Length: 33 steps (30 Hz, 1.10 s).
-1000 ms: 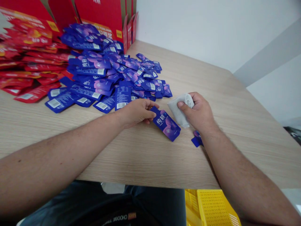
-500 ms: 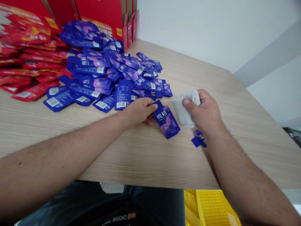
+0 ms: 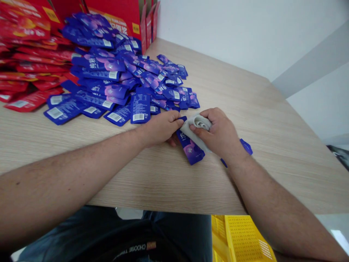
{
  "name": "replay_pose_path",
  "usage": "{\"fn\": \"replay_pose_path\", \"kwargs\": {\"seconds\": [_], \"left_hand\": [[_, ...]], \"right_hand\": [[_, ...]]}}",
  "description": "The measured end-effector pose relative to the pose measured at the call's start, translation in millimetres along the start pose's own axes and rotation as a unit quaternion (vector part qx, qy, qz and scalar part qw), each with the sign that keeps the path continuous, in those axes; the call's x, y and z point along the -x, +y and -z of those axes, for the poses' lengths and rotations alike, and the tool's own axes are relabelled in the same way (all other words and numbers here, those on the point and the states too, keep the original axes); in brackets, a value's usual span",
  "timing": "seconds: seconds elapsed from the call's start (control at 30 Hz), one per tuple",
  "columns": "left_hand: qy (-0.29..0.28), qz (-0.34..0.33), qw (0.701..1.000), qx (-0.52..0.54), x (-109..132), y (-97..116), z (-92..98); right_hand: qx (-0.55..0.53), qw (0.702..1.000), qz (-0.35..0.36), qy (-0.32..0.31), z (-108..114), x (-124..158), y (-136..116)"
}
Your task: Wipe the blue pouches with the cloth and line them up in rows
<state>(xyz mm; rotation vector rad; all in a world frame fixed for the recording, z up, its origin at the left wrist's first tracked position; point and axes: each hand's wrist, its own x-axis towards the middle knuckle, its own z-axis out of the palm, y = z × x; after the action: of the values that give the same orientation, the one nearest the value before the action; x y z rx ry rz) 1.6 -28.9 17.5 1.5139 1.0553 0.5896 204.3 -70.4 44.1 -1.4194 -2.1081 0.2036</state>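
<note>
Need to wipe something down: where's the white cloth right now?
In the head view, the white cloth is bunched in the right hand, over a blue sachet on the wood-grain table, just beside the left hand.

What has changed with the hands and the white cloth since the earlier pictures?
The right hand moved left, carrying the white cloth from beside the blue sachet onto its upper part. The left hand still holds that sachet's top end. The piled blue sachets and red sachets stayed as they were.
</note>
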Motion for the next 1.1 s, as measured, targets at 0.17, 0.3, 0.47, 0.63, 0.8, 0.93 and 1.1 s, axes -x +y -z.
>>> {"fn": "replay_pose_path", "kwargs": {"seconds": [0.17, 0.3, 0.47, 0.63, 0.8, 0.93, 1.1], "left_hand": [[0.012, -0.027, 0.999, -0.032, 1.5, 1.4, 1.5], [0.012, 0.002, 0.999, -0.032, 1.6, 2.7, 1.9], [0.037, -0.034, 0.998, -0.045, 1.6, 4.6, 2.5], [0.029, 0.001, 0.998, 0.047, 2.2, 2.9, 1.5], [0.026, 0.004, 0.996, 0.087, 1.6, 1.7, 0.5], [0.029, 0.005, 0.993, 0.114, 0.2, 1.2, 1.3], [0.022, 0.009, 0.992, 0.123, -0.7, 1.4, 1.2]], "right_hand": [[-0.048, 0.984, 0.089, -0.147, 0.9, 3.1, -4.3], [-0.020, 0.997, 0.043, -0.053, -1.8, 2.2, -5.5], [-0.071, 0.975, 0.113, -0.179, -2.2, 7.9, -17.5], [-0.082, 0.947, 0.126, -0.283, 12.9, 9.3, -11.0], [-0.062, 0.978, 0.089, -0.180, 13.2, 4.3, 1.2], [-0.108, 0.935, 0.091, -0.326, 18.6, 4.2, 1.2], [-0.081, 0.939, 0.018, -0.333, 32.5, -1.8, 17.8]]}}
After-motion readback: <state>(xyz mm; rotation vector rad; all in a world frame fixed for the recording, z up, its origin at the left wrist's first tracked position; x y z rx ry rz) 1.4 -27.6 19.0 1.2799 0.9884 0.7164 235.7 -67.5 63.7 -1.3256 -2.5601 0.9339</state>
